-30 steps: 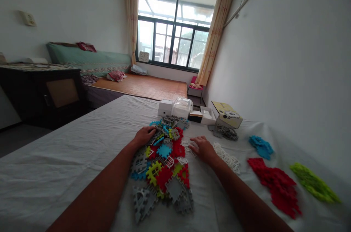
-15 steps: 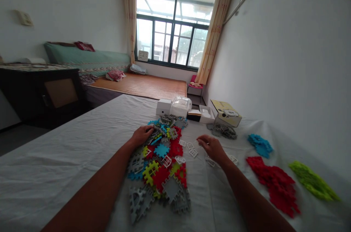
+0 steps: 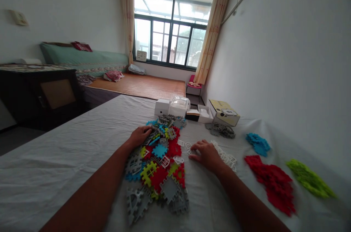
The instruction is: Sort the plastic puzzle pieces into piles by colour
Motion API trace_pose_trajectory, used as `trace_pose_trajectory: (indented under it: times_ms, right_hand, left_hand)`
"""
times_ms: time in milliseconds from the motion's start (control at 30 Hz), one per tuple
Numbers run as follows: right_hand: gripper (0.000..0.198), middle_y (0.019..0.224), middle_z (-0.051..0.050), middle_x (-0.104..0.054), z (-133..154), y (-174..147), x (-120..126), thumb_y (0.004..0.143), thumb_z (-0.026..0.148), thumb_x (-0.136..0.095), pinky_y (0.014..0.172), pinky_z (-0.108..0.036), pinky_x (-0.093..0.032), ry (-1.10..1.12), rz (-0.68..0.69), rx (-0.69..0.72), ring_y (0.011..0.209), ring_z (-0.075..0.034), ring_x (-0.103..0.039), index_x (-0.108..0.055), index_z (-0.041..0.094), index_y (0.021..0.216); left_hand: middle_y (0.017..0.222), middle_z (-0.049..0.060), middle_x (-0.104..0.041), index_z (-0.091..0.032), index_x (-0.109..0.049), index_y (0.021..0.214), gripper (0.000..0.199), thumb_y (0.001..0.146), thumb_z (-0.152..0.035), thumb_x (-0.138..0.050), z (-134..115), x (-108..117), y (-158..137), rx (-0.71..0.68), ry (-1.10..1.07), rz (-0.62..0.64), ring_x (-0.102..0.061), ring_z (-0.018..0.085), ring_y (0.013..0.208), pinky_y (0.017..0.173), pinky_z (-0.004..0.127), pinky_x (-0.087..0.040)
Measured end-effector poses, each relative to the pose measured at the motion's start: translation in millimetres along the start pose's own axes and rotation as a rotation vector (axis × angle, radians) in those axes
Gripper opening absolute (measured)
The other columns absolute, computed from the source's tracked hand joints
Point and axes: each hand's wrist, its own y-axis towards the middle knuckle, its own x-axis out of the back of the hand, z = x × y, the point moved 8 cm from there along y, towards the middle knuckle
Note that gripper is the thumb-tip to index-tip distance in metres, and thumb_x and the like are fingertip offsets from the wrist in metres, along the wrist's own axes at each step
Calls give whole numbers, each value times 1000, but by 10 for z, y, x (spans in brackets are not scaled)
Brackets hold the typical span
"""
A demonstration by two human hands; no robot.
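My left hand point(image 3: 140, 137) rests on the upper left edge of a mixed pile of plastic interlocking tiles, its fingers lying loosely over grey and blue ones. The pile includes a blue tile point(image 3: 159, 150), a red tile point(image 3: 159, 179) and a yellow-green tile point(image 3: 149, 172). Just right of the pile, my right hand point(image 3: 205, 155) reaches down with thumb and fingers apart around a small white window piece, partly hidden by the fingers. Another white window piece point(image 3: 181, 143) lies between hand and pile. Behind my right hand is a heap of white window pieces point(image 3: 226, 157).
Sorted heaps of grey tiles point(image 3: 221, 130), blue tiles point(image 3: 257, 144), red tiles point(image 3: 270, 182) and yellow-green tiles point(image 3: 309, 178) lie to the right. A yellow box point(image 3: 224, 112), a clear plastic container point(image 3: 179, 106) and a white box point(image 3: 162, 107) stand at the far edge.
My right hand has moved left and down onto a white window piece, uncovering more of the white heap. My left hand stays on the pile. The view has shifted slightly.
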Motion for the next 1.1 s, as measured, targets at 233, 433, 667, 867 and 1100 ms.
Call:
trace_pose_trajectory:
  times_ms: [233,433,667,867,1100]
  right_hand:
    - [20,92,-4,-69,25,20,10,84,31,-51,79,-31,-36,-64,-43,-6,94,-20,-56,-67,27,95]
    - [28,93,-3,-68,-602,-17,318,81,21,-45,76,-27,-39,2,-271,-255,87,-17,-58,-66,23,100]
    - [28,109,-5,-64,-746,-35,279,85,26,-44,82,-32,-41,-55,-294,-259,101,-21,-52,-66,24,101]
    - [37,126,-4,-57,-56,84,-149,88,28,-44,93,-36,-37,-19,-83,49,117,-21,-43,-53,26,124]
    - [22,110,-3,-65,81,81,-143,83,35,-55,89,-35,-36,-52,-32,69,111,-23,-46,-63,26,102]
  left_hand:
    - [93,0,-72,-23,-70,95,39,82,-44,-39,-54,20,-2,-39,17,-6,-64,21,85,76,27,-46]
    - [93,1,-72,-23,-69,96,40,82,-44,-39,-58,25,-8,-26,34,-5,-63,20,85,75,26,-46]
    - [92,0,-72,-23,-70,94,39,82,-44,-40,-79,33,-8,-31,15,-2,-63,21,84,76,27,-46]
    - [94,1,-72,-23,-70,95,39,82,-44,-40,-55,31,-7,-21,23,-5,-63,21,88,77,26,-46]
    - [91,0,-72,-23,-70,94,39,81,-46,-40,-68,30,-4,-12,13,1,-63,21,86,77,27,-46]
